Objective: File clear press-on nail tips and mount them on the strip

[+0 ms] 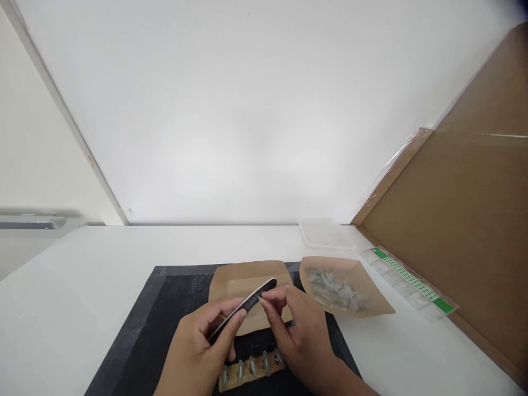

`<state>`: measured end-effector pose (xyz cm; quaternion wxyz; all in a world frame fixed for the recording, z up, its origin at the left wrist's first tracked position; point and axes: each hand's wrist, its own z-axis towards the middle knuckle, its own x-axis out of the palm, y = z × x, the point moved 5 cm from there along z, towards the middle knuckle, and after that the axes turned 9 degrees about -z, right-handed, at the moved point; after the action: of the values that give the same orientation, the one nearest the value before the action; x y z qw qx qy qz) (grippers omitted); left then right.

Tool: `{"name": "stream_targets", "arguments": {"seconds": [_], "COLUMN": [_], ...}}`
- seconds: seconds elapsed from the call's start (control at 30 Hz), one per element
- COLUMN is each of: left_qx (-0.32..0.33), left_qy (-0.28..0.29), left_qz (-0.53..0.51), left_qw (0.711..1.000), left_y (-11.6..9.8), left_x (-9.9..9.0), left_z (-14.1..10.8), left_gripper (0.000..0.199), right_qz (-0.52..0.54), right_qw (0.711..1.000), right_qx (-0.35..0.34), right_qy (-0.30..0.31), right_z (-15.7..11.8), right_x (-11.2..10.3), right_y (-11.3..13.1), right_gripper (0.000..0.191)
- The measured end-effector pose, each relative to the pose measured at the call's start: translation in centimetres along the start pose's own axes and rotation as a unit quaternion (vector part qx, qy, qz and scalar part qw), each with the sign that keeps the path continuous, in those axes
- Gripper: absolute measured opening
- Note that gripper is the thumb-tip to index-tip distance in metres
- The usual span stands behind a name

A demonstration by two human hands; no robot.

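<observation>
My left hand [210,335] grips a black nail file [258,294] with a pale edge, slanted up to the right. Close against the file's upper end, the fingertips of my right hand [301,330] are pinched together; what they hold is too small to make out. Below both hands lies a tan strip [247,375] with several clear upright pieces standing on it. Behind them is a brown paper tray [235,278], partly covered by my hands, with a few faint bits in it.
A second brown paper tray [377,300] at the right holds a heap of clear, pale pieces [336,289]. A black mat [165,308] lies on the white table [61,308]. A clear compartment case [412,283] with a green label, a clear lid [325,234] and cardboard [466,231] stand further right.
</observation>
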<state>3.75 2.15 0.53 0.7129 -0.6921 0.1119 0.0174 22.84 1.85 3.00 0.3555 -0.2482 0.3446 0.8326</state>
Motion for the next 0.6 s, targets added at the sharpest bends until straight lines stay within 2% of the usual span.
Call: {"name": "stream_targets", "arguments": {"seconds": [0.3,0.4,0.5,0.6], "left_qx": [-0.050,-0.066,-0.080,-0.082], "left_qy": [0.005,0.002,-0.008,-0.015], "left_qz": [-0.024,-0.043,-0.066,-0.079], "left_qw": [0.998,0.997,0.995,0.993], "left_y": [0.2,0.3,0.4,0.5], "left_x": [-0.1,-0.1,-0.2,-0.3], "left_z": [0.0,-0.1,0.0,0.1], "left_gripper": [0.056,0.061,0.065,0.066], "right_qz": [0.038,0.077,0.170,0.275], "right_qw": [0.999,0.995,0.976,0.938], "right_qx": [0.030,0.060,0.132,0.207], "right_qy": [0.009,0.009,0.026,0.044], "right_z": [0.1,0.2,0.1,0.0], "right_x": [-0.1,-0.2,0.1,0.7], "right_y": [0.0,-0.2,-0.9,-1.4], "right_gripper": [0.008,0.009,0.013,0.021]}}
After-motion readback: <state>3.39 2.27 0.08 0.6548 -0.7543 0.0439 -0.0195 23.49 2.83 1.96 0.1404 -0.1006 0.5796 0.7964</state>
